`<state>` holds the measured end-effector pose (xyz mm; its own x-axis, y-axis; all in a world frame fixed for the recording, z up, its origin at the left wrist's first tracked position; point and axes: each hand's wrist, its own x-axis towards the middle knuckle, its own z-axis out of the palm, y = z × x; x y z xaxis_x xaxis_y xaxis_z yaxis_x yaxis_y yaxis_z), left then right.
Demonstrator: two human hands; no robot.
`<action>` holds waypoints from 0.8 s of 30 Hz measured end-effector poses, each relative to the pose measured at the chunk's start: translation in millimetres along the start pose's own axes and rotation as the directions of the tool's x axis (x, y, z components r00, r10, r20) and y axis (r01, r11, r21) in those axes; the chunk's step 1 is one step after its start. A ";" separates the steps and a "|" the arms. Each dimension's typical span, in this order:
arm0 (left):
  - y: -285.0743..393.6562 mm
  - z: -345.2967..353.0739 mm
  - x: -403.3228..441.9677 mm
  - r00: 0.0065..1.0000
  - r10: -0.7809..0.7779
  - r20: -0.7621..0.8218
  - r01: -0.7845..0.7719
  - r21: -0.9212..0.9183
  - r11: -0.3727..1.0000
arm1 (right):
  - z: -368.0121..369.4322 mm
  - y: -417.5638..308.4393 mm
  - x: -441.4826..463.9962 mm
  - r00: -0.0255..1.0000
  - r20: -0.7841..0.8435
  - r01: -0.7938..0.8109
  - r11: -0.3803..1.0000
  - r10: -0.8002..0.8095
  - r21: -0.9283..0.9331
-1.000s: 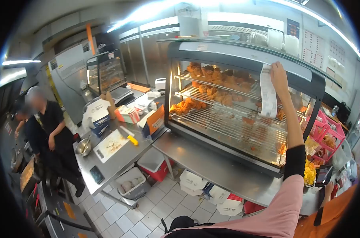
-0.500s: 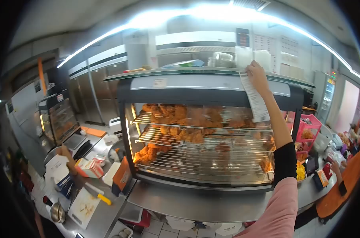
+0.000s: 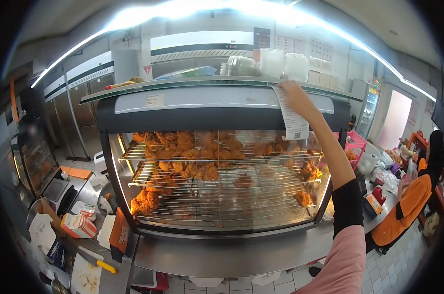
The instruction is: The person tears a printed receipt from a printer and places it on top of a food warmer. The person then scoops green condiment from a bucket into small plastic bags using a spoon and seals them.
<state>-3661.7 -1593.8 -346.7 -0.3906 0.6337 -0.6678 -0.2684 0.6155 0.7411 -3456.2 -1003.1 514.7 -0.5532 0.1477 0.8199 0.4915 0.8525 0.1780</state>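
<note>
My right hand [image 3: 296,99] is raised to the front edge of the glass shelf [image 3: 212,82] on top of a heated display cabinet. Its fingers are closed on the upper end of a long printed receipt [image 3: 294,123], which hangs down over the cabinet's front. A square code shows near the receipt's lower end. Behind the cabinet's glass, fried chicken pieces [image 3: 183,142] fill much of the upper wire rack, with more on the racks below. My left hand is out of the picture.
Clear plastic containers [image 3: 271,61] stand on the glass shelf. At lower left, a yellow-handled knife [image 3: 106,266] lies across a white cutting board [image 3: 86,278], near paper boxes [image 3: 78,225]. A co-worker in an orange top [image 3: 409,208] stands at the right counter.
The view has turned right, so the cabinet sits further left and more of the co-worker shows. My right hand stays at the shelf edge, with the receipt still in its fingers.
</note>
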 end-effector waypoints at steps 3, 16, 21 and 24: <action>20.5 7.8 8.0 0.998 0.020 0.052 -0.022 0.046 0.999 | 0.9 -13.0 0.7 0.995 0.033 -0.088 0.991 0.092 -0.105; 181.3 51.1 -36.7 0.884 0.042 0.466 -0.180 0.254 0.950 | 15.5 -2.5 -17.6 0.971 -0.143 0.132 0.930 -0.190 -0.344; 240.5 72.7 -60.2 0.708 -0.141 0.692 -0.262 0.442 0.858 | -49.9 -142.3 -212.2 0.978 0.107 -0.190 0.977 0.180 0.092; 275.7 98.7 -76.2 0.566 -0.228 0.793 -0.396 0.504 0.768 | -75.3 -204.0 -344.1 0.774 0.571 -0.602 0.596 0.274 0.531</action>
<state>-3619.0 -1426.2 -98.4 0.5382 0.5896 -0.6023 0.3921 0.4574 0.7981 -3315.5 -1265.6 237.2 -0.6776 0.6340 0.3726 0.2693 0.6854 -0.6765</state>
